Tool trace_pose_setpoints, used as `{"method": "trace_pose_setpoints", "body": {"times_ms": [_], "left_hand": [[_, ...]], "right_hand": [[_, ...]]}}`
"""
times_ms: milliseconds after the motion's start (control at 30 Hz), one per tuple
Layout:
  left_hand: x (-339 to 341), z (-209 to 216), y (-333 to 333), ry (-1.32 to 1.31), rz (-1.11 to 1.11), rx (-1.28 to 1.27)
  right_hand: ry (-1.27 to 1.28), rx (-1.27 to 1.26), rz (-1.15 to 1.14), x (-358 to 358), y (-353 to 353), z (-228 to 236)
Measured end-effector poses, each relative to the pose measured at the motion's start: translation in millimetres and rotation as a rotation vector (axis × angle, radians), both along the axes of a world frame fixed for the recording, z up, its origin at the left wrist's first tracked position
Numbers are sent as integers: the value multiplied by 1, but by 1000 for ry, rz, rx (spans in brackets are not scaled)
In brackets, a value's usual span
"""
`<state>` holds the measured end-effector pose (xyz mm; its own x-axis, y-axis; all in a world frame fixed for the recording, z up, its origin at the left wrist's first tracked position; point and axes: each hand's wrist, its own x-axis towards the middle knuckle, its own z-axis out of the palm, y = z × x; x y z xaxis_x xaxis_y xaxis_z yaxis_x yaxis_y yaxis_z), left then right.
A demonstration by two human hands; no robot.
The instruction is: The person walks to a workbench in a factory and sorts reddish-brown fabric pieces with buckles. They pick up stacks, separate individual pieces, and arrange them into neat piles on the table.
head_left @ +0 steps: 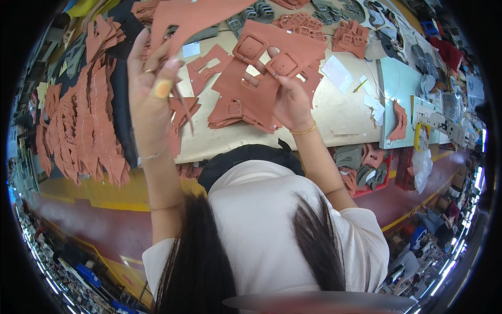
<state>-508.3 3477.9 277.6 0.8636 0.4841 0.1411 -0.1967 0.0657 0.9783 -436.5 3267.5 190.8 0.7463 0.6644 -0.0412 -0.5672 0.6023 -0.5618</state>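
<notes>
My right hand (294,103) pinches a terracotta leather-like shoe upper piece (264,86) with two covered square buckles, its fingers showing through the cutouts. Raised at the left, my left hand (151,86) grips a larger terracotta piece with cutouts (196,18) at its lower edge. A yellow-orange patch shows near that thumb, and a narrow strap (184,111) hangs beneath it. Under the right-hand piece lies a stack of similar pieces with a buckle (235,108). Another cut piece (201,70) rests between my hands; how the left fingertips hold is partly hidden.
Overlapping terracotta pieces (83,120) cover the table's left side. Buckled terracotta parts (350,37) and grey-green parts (252,14) line the far side. White paper (337,73) lies right, before a pale green board (400,78) and a machine (439,123). A red crate (388,175) stands below the edge.
</notes>
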Motion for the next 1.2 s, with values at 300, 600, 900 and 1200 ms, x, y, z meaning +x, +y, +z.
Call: {"method": "trace_pose_setpoints", "body": {"times_ms": [300, 600, 900, 1200], "left_hand": [[17, -32, -94, -64, -209, 980], [-10, -47, -100, -186, -254, 1038], [-18, -65, -21, 162, 71, -258], [-16, -59, -30, 97, 82, -111]], "right_hand": [[127, 462, 93, -10, 2, -22], [317, 96, -168, -4, -5, -22], [337, 540, 89, 1, 0, -10], [314, 447, 56, 0, 1, -2]]}}
